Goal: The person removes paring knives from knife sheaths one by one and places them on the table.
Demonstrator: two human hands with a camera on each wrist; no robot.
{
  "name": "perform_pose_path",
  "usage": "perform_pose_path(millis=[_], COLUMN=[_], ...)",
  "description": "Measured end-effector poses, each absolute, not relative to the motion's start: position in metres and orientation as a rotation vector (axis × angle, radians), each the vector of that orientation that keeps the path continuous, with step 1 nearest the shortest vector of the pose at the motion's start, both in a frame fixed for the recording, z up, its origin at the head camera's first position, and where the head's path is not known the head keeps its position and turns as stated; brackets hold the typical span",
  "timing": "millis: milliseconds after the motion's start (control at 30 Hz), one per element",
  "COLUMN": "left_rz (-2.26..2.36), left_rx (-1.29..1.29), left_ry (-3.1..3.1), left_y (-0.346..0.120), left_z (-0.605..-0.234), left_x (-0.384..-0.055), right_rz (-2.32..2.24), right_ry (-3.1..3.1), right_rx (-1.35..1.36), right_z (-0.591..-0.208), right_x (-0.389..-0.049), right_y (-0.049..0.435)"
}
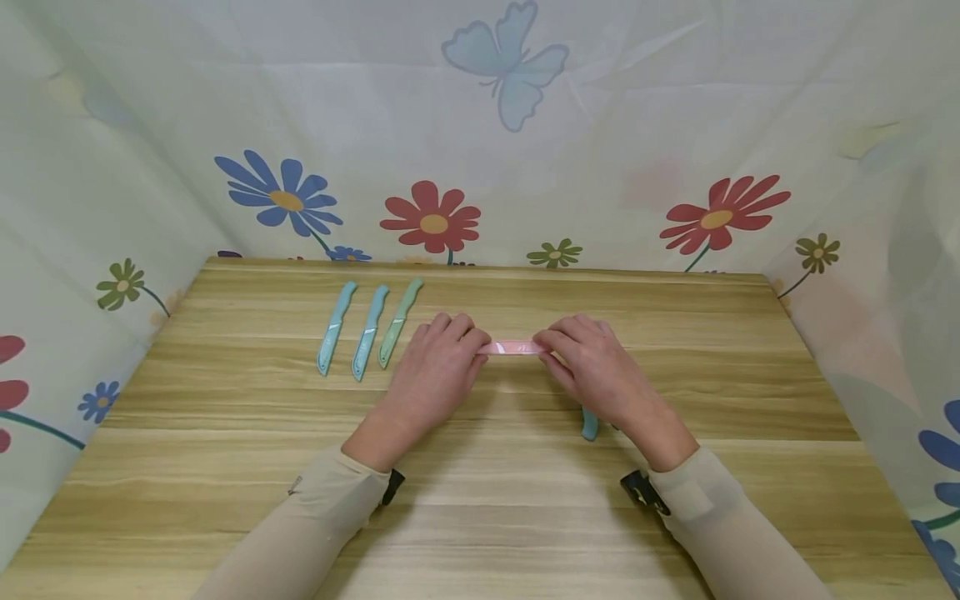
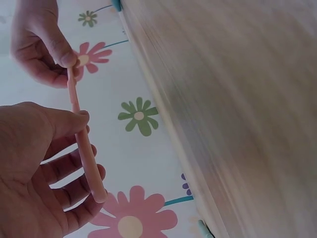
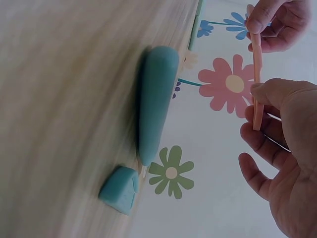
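Both hands hold a pink sheathed knife [image 1: 516, 347] level above the table, one at each end. My left hand [image 1: 438, 367] pinches it between thumb and fingers; in the left wrist view the rounded pink handle [image 2: 89, 166] runs along those fingers. My right hand [image 1: 600, 367] pinches the sheath end [image 3: 258, 111] between thumb and fingertips. Below the right hand lies a teal knife, its handle [image 3: 157, 99] close in the right wrist view, with a teal angular piece [image 3: 120, 190] beside it. In the head view the right hand hides most of that knife.
Left of the hands, two blue sheathed knives [image 1: 336, 329] and a green sheathed knife [image 1: 401, 323] lie side by side on the wooden table [image 1: 480, 517], handles pointing away. A white curtain [image 1: 360, 108] with flowers and a butterfly surrounds the table's back and sides.
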State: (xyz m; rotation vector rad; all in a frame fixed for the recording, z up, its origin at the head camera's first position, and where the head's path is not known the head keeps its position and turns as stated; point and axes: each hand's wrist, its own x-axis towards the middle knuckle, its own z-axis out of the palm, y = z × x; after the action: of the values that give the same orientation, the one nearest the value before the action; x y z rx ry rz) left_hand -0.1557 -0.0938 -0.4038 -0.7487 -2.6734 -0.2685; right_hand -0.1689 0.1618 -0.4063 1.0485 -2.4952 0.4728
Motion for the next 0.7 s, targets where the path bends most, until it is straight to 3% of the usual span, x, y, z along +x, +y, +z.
perform_pose_path(millis=[700], left_rz=[-0.251], left_rx=[-0.753], left_ry=[-2.692], left_y=[-0.0909], left_z=[-0.3994], left_x=[-0.1519], right_rz=[0.456], right_ry=[-2.533], right_rx=[1.033], right_z=[-0.3981], right_x=[-0.1664], right_y=[0.1617])
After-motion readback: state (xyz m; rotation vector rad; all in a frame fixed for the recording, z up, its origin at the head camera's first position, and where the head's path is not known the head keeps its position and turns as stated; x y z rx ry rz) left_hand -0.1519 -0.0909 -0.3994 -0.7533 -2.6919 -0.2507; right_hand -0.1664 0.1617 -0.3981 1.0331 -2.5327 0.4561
